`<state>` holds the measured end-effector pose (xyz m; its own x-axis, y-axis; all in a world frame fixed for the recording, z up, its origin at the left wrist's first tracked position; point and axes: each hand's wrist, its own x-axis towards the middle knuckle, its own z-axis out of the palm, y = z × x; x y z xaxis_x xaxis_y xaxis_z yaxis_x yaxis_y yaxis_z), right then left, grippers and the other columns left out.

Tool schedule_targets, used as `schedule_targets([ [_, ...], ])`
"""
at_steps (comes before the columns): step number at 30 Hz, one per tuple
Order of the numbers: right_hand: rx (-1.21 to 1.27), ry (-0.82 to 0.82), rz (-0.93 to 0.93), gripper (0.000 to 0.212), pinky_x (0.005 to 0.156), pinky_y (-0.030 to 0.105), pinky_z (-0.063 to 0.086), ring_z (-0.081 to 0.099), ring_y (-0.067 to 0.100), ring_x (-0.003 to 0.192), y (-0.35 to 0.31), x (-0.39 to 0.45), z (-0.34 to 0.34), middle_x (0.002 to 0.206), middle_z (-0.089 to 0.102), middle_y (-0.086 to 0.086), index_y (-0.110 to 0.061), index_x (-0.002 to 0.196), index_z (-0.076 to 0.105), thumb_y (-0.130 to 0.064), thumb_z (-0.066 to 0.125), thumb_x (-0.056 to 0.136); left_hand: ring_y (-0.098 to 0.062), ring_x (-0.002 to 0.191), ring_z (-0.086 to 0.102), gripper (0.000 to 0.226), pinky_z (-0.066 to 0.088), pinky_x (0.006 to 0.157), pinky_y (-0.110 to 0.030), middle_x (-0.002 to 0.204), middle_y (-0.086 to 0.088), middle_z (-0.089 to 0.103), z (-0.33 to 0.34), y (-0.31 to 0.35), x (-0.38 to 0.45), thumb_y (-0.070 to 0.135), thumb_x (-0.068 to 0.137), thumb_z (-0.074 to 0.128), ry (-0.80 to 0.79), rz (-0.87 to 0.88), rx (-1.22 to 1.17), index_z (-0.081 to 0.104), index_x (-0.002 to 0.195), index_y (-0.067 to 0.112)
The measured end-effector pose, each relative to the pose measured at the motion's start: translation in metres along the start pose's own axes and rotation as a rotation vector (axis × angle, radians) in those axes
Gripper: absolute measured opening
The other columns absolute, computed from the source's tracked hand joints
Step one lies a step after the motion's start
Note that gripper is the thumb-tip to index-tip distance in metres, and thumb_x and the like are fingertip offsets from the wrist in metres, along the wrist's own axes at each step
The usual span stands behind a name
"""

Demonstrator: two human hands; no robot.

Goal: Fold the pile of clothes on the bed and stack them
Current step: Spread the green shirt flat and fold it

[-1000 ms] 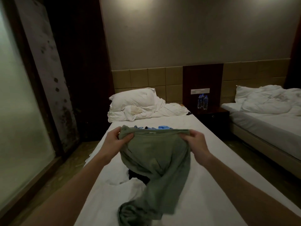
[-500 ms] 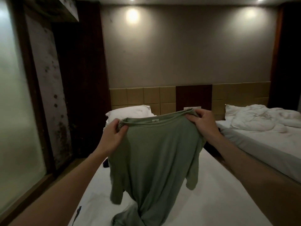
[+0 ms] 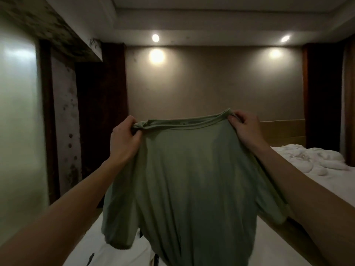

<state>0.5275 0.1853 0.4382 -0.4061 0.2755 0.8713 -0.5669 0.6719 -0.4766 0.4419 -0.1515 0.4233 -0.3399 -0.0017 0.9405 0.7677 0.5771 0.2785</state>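
Hanging across the centre of the frame, the green T-shirt [image 3: 192,179] is the largest thing in view, held up in the air over the white bed [image 3: 119,252] at the lower edge; its body drapes down past the bottom, with one short sleeve loose at lower left and the other at right, against the forearm. A second bed [image 3: 317,166] with rumpled white bedding sits at right. The left hand [image 3: 124,143] pinches bunched cloth at the left end of the neckline, and the right hand [image 3: 245,129] pinches the right end; both are clamped on the shirt and held well apart. To fold well, I would shift each grip outward to the shoulder seams, so the collar is not stretched, then lower the shirt flat onto the bed with the sleeves spread before folding.
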Motion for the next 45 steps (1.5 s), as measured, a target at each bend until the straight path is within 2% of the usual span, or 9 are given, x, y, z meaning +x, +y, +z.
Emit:
schedule_targets([
  [5,-0.075,0.011,0.083,0.011,0.079,0.031,0.047,0.061,0.011,0.084,0.037,-0.015,0.002,0.082,0.066,-0.013,-0.02,0.095,0.073,-0.023,0.063,0.095,-0.015,0.068,0.058,0.029,0.05,0.063,-0.036,0.073,0.006,0.059,0.027,-0.013,-0.013,0.05,0.085,0.06,-0.121,-0.011,0.156,0.059,0.074,0.023],
  [11,-0.191,-0.074,0.192,0.016,0.085,0.033,0.049,0.063,0.013,0.088,0.121,-0.02,0.04,0.089,0.07,-0.005,-0.017,0.099,0.076,-0.028,0.068,0.091,-0.009,0.06,0.05,0.055,0.027,0.052,-0.023,0.067,0.009,0.051,0.106,-0.07,-0.035,0.076,0.084,0.045,-0.279,0.061,0.402,0.059,0.066,0.027],
  [15,-0.232,-0.163,0.282,0.015,0.081,0.029,0.048,0.063,0.011,0.085,0.206,-0.023,0.091,0.089,0.072,-0.004,-0.017,0.098,0.077,-0.028,0.069,0.09,-0.022,0.079,0.053,0.07,0.037,0.065,-0.033,0.078,-0.005,0.062,0.194,-0.145,-0.059,0.077,0.082,0.034,-0.466,0.013,0.429,0.067,0.076,0.016],
  [23,-0.354,-0.377,0.551,0.015,0.076,0.027,0.044,0.065,0.02,0.086,0.424,-0.074,0.234,0.09,0.074,0.006,-0.012,0.09,0.075,-0.025,0.069,0.089,-0.032,0.109,0.048,0.057,0.034,0.098,-0.048,0.095,-0.007,0.063,0.391,-0.279,-0.17,0.07,0.088,0.034,-0.821,-0.317,0.505,0.068,0.089,0.025],
  [29,-0.491,-0.579,0.733,0.016,0.081,0.039,0.05,0.063,0.029,0.089,0.569,-0.184,0.307,0.091,0.072,0.009,-0.013,0.091,0.073,-0.023,0.061,0.091,-0.029,0.112,0.048,0.067,0.034,0.094,-0.043,0.11,-0.006,0.065,0.491,-0.365,-0.31,0.075,0.088,0.031,-1.035,-0.369,0.642,0.068,0.103,0.021],
  [32,-0.605,-0.739,0.698,0.019,0.085,0.045,0.047,0.056,0.032,0.095,0.609,-0.237,0.313,0.098,0.064,0.01,-0.012,0.097,0.067,-0.026,0.055,0.097,-0.027,0.103,0.047,0.058,0.035,0.089,-0.042,0.102,-0.006,0.063,0.499,-0.385,-0.35,0.071,0.089,0.038,-1.015,-0.305,0.634,0.063,0.097,0.019],
  [38,-0.768,-0.775,0.576,0.028,0.087,0.044,0.041,0.047,0.032,0.102,0.607,-0.251,0.307,0.114,0.057,0.015,-0.009,0.113,0.057,-0.032,0.05,0.099,-0.025,0.101,0.048,0.041,0.035,0.087,-0.039,0.105,-0.003,0.056,0.489,-0.383,-0.343,0.057,0.084,0.058,-0.928,-0.308,0.454,0.057,0.102,0.02],
  [43,-0.823,-0.845,0.707,0.055,0.11,0.046,0.031,0.042,0.034,0.131,0.575,-0.235,0.27,0.145,0.045,0.015,-0.01,0.144,0.04,-0.043,0.043,0.1,-0.025,0.117,0.048,0.042,0.035,0.103,-0.04,0.125,-0.006,0.053,0.433,-0.362,-0.324,0.032,0.083,0.061,-0.735,-0.332,0.343,0.057,0.12,0.013],
  [45,-0.85,-0.859,0.83,0.05,0.114,0.049,0.025,0.038,0.033,0.135,0.559,-0.231,0.247,0.148,0.042,0.014,-0.01,0.144,0.038,-0.037,0.034,0.102,-0.031,0.119,0.048,0.042,0.039,0.102,-0.045,0.129,-0.013,0.051,0.406,-0.359,-0.319,0.02,0.085,0.064,-0.677,-0.427,0.386,0.056,0.124,0.006],
])
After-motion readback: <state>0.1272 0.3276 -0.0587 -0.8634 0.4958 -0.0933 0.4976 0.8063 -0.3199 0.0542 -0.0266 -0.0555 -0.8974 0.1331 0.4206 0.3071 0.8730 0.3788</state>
